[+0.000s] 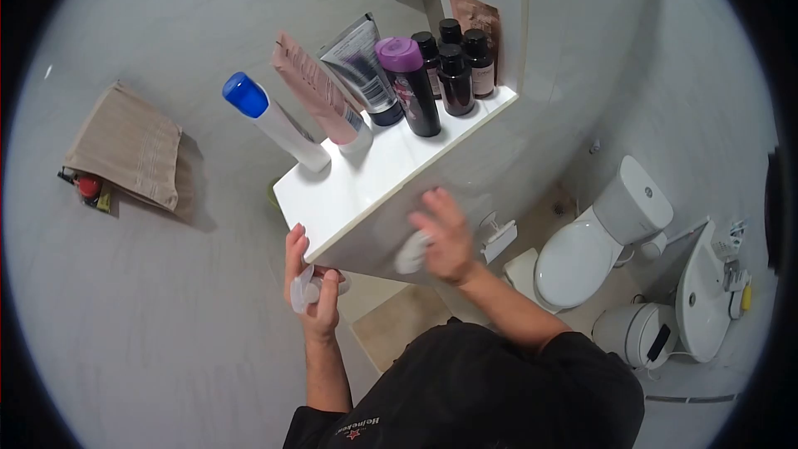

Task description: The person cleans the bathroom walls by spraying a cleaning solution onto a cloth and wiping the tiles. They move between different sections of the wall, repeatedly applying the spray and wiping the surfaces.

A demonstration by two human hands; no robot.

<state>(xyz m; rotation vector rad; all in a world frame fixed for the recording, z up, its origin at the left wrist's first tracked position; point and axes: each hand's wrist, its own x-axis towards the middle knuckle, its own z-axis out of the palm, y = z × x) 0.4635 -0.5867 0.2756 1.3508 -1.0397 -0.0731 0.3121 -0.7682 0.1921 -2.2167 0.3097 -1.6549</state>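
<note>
My left hand (pixel 314 287) is at the near left corner of a white ledge (pixel 341 199), its fingers around a small whitish translucent container (pixel 304 289). Against the grey side wall below the ledge is my right hand (pixel 447 237), slightly blurred, with a white cloth or wad (pixel 411 253) under its palm. On the ledge stand a white bottle with a blue cap (pixel 278 126), a pink tube (pixel 320 96), a silver tube (pixel 363 66), a black bottle with a purple cap (pixel 413 91) and several small dark bottles (pixel 455 83).
A beige towel (pixel 129 145) hangs on the left wall. At the right are a toilet (pixel 582 258), a lidded bin (pixel 636 333) and a washbasin (pixel 706 303). A white holder (pixel 499 241) is fixed beyond my right hand. A beige mat (pixel 403 324) lies on the floor.
</note>
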